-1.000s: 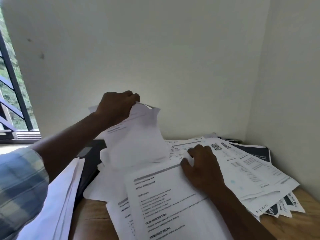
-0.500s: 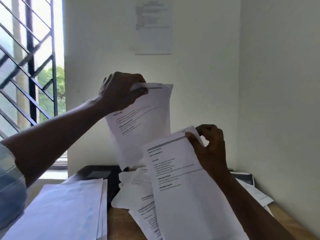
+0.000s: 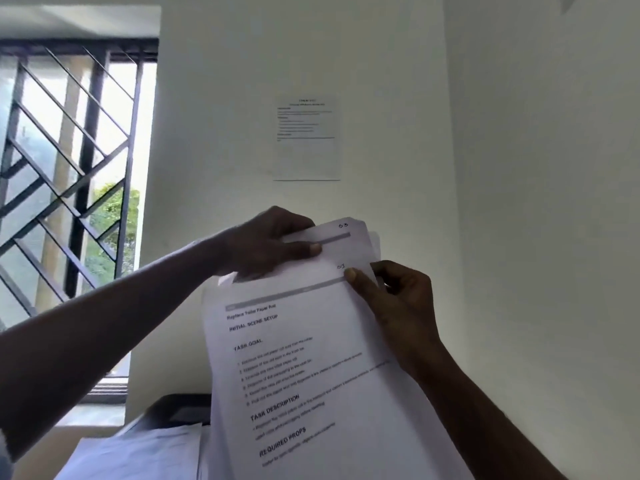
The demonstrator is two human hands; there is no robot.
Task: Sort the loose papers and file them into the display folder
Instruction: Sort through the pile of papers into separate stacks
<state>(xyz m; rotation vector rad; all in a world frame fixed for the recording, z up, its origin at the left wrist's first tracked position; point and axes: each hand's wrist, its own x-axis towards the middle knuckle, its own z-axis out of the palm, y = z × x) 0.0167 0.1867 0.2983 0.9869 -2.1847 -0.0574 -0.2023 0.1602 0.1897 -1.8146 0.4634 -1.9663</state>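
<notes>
Two printed sheets are held up in front of the wall, one over the other. My right hand point(image 3: 391, 303) pinches the top right corner of the front sheet point(image 3: 304, 375), which carries headings such as "TASK GOAL". Behind it, the back sheet point(image 3: 349, 240) sticks out at the top, and my left hand point(image 3: 266, 244) grips its upper edge with the thumb across the grey bar. At the bottom left lies a stack of white papers point(image 3: 149, 452) next to a dark folder-like object point(image 3: 180, 410); what it is cannot be told.
A notice sheet point(image 3: 306, 138) hangs on the white wall ahead. A barred window point(image 3: 69, 168) fills the left side. A second white wall closes the right. The table surface is hidden below the frame.
Both hands lifted their sheets off the pile and brought them together; the right-hand sheet now overlaps the front of the left-hand sheet. The view has tilted upward.
</notes>
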